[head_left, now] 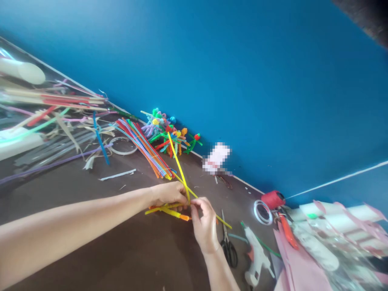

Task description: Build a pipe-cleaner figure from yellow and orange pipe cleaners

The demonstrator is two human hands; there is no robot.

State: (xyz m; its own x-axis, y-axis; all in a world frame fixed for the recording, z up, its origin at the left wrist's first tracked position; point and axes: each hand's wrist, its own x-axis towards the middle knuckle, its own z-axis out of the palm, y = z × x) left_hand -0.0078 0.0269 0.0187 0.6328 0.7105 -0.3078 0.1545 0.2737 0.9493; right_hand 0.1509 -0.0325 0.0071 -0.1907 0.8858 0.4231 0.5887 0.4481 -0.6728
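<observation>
My left hand [171,194] and my right hand [205,222] meet over the dark table, fingers pinched close together. Between them is a yellow pipe cleaner [178,163], one end of it sticking up toward the wall. Another yellow length [223,222] passes behind my right hand and runs down to the right. Under my left hand lies a small yellow and orange pipe-cleaner piece [171,211], partly covered by the fingers. Just right of my right hand are black-handled scissors [229,252]. Both hands' fingertips are partly hidden.
A bundle of colored pipe cleaners [148,149] lies beyond my left hand, near pipe-cleaner figures [172,137] along the blue wall [212,72]. A white glue gun [256,258], a tape roll [262,212] and a red spool [273,199] are at right. Loose strips [60,133] clutter the left.
</observation>
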